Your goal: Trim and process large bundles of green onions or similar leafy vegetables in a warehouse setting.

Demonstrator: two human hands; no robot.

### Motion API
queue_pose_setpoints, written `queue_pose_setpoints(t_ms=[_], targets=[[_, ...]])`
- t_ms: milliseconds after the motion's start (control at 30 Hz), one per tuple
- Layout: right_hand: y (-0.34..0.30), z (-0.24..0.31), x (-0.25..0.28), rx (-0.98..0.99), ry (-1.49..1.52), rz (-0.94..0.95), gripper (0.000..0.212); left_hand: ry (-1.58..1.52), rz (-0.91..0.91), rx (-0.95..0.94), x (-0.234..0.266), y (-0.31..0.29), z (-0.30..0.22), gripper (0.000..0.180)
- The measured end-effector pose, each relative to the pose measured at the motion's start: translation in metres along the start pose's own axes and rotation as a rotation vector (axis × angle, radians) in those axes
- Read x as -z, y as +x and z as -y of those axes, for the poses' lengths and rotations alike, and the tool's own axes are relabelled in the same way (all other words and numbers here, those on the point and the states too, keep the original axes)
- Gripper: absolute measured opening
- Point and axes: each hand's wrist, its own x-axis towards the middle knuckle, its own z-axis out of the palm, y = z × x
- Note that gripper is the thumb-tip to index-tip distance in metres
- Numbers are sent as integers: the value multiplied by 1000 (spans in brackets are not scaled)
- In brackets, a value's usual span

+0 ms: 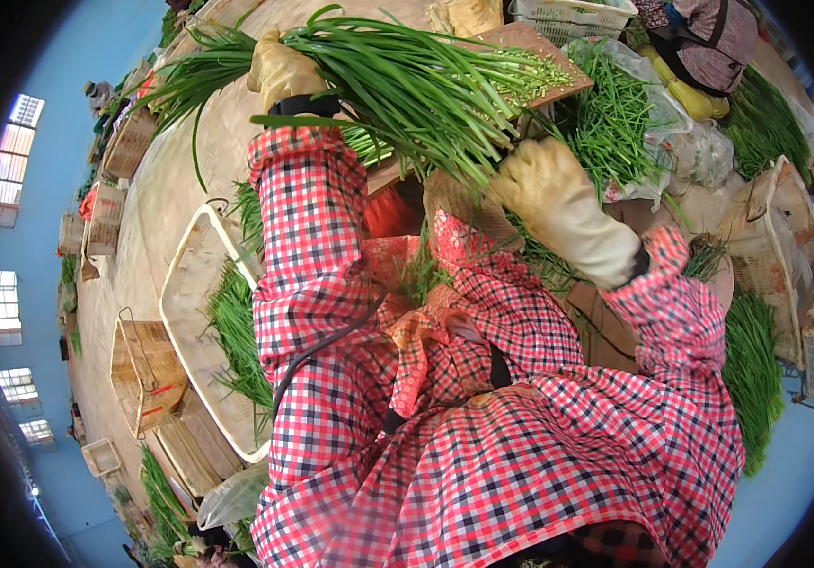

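My left hand (pixel 284 71), in a cream glove, is closed round a large bundle of green chives (pixel 407 85), held up at the far middle. Its leafy ends droop to the left, and the pale stem ends point right over a brown board (pixel 563 80). My right hand (pixel 544 185), also gloved, is at the near edge of the stem ends. Its fingers curl downward, partly hidden, and what they grip cannot be made out. Loose chives (pixel 615 118) fill a clear plastic bag just right of the board.
Left of me stands a white plastic crate (pixel 180 312) with chives in it. Another crate (pixel 573 19) is at the back. A co-worker (pixel 705 43) sits at the far right. Further chives (pixel 752 379) and a wire-framed basket (pixel 771 251) lie to my right.
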Motion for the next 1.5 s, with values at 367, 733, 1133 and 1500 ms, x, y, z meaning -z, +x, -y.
queue_pose_setpoints(t_ms=[367, 733, 1133, 1500], targets=[[71, 35, 15, -326, -204, -170, 53, 1356, 140, -1649, 24, 116, 4, 27], [-2, 27, 27, 1, 89, 617, 28, 1064, -78, -2073, 26, 146, -23, 38], [51, -33, 3, -94, -305, -358, 30, 1382, -183, -1862, 22, 54, -15, 36], [36, -45, -4, -137, 28, -379, 26, 1696, 183, -1997, 31, 23, -37, 35]])
